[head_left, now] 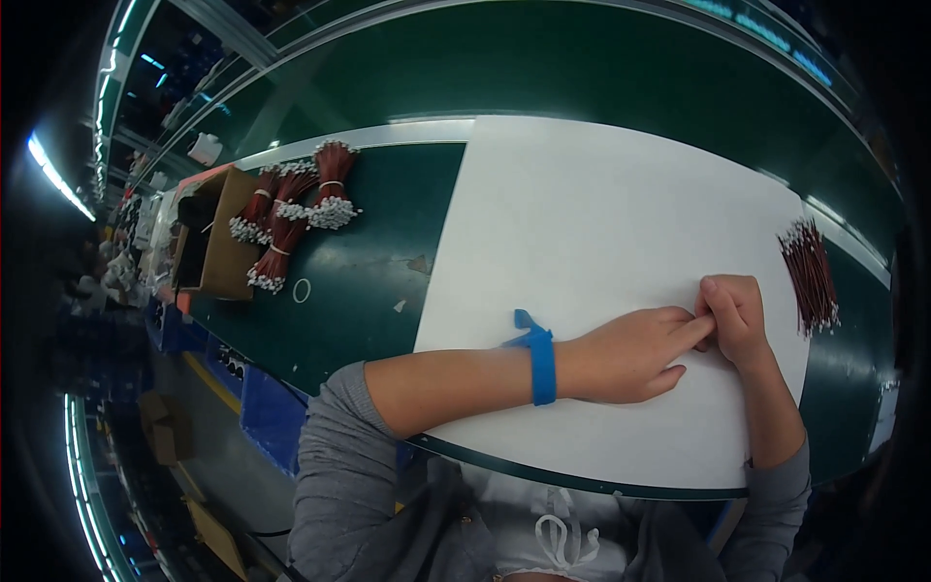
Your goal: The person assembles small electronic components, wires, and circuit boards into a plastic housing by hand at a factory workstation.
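Observation:
Over the white sheet (572, 223), my two hands meet. My left hand (626, 354), with a blue band (543, 367) round its wrist, reaches across to the right. Its thumb stands apart and its longer fingers stretch out until their tips touch my right hand (739, 315). That hand is curled into a fist, thumb uppermost; whether anything lies inside it is hidden. Nearest to it, at the sheet's right edge, lies a loose bunch of brown wires (810, 276) with pale ends.
Several tied bundles of brown wires (333, 184) with white tips lie at the left beside a cardboard box (228, 233). A pale ring (302, 290) rests on the green tabletop (373, 281). Below the table's left edge stands a blue bin (272, 412).

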Tool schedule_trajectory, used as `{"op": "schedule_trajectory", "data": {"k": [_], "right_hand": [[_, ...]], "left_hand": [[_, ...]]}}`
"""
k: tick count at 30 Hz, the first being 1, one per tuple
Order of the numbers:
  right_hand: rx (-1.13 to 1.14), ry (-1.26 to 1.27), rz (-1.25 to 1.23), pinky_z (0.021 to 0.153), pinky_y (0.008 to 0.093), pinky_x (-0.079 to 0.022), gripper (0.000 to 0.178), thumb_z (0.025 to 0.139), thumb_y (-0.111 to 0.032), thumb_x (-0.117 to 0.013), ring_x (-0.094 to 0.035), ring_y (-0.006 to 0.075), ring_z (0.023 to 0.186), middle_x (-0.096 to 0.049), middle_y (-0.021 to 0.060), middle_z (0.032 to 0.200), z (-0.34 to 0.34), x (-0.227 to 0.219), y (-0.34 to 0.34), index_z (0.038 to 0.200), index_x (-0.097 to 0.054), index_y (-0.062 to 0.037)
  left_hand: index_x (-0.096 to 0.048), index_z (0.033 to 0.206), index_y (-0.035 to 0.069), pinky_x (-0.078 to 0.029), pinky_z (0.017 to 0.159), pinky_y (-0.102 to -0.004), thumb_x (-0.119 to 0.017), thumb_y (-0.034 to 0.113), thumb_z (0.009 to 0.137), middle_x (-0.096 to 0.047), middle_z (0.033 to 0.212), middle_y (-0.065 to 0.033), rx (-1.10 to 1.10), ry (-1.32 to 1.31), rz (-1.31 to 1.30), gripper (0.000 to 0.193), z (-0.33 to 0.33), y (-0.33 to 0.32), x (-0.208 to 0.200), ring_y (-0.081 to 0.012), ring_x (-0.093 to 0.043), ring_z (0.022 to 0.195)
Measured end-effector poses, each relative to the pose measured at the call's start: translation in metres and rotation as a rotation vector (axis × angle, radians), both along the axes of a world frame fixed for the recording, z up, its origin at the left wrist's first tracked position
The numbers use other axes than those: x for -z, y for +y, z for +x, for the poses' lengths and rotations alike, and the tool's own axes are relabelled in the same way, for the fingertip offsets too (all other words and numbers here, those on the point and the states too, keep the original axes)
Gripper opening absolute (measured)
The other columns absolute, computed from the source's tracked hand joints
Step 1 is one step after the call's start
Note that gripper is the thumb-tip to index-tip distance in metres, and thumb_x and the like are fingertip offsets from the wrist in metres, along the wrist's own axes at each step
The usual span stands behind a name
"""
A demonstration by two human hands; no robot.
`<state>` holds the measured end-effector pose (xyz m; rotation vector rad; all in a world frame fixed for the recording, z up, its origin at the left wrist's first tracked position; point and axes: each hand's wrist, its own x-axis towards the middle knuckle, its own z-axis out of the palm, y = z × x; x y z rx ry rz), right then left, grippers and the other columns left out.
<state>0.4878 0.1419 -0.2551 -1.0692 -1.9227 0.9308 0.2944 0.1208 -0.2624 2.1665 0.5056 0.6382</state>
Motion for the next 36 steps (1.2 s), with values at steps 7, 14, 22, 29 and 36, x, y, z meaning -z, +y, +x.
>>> {"op": "schedule_trajectory", "data": {"k": [7,14,22,29,36], "right_hand": [[-0.111,-0.013,-0.010,0.044,0.0339,-0.030,0.039,0.090,-0.015,-0.049,-0.038,0.0186,0.041,-0.042,0.0078,0.046,0.009,-0.004,-0.009,0.054,-0.044,-0.0006],[-0.193,-0.066,0.050,0.045,0.0365,-0.029,0.036,0.087,-0.013,-0.048,-0.037,0.0249,0.042,-0.040,0.0102,0.047,0.009,-0.001,-0.008,0.053,-0.044,-0.0007],[-0.199,-0.119,0.095,0.045,0.0374,-0.031,0.034,0.085,-0.013,-0.049,-0.040,0.0265,0.042,-0.042,0.0117,0.047,0.008,-0.011,-0.008,0.053,-0.046,-0.0007],[-0.171,-0.150,0.087,0.045,0.0381,-0.032,0.033,0.084,-0.013,-0.050,-0.041,0.0281,0.043,-0.043,0.0120,0.048,0.007,-0.017,-0.019,0.053,-0.047,-0.0009],[-0.093,-0.289,0.079,0.051,0.0407,-0.043,0.040,0.088,-0.032,-0.050,-0.054,0.0336,0.052,-0.055,0.0139,0.055,0.066,-0.002,-0.005,0.058,-0.060,-0.0072]], "left_hand": [[-0.047,0.113,-0.001,-0.041,0.094,-0.0410,-0.055,0.010,0.082,-0.053,0.111,-0.0188,0.043,-0.010,0.016,0.034,0.005,-0.012,-0.005,-0.0333,-0.049,0.108],[-0.046,0.113,-0.003,-0.044,0.090,-0.0407,-0.056,0.009,0.081,-0.053,0.108,-0.0196,0.032,-0.028,0.071,0.036,0.005,-0.014,0.000,-0.0331,-0.051,0.103],[-0.045,0.113,-0.003,-0.043,0.090,-0.0410,-0.056,0.009,0.080,-0.053,0.107,-0.0195,0.036,-0.015,0.076,0.036,0.003,-0.015,-0.010,-0.0334,-0.050,0.104],[-0.046,0.112,-0.002,-0.043,0.090,-0.0415,-0.056,0.008,0.080,-0.053,0.108,-0.0199,0.088,-0.015,0.069,0.035,0.002,-0.019,-0.013,-0.0340,-0.050,0.104],[-0.047,0.113,-0.003,-0.042,0.091,-0.0441,-0.057,0.011,0.081,-0.052,0.108,-0.0227,0.156,-0.040,0.099,0.036,0.056,0.011,0.002,-0.0386,-0.050,0.104]]}}
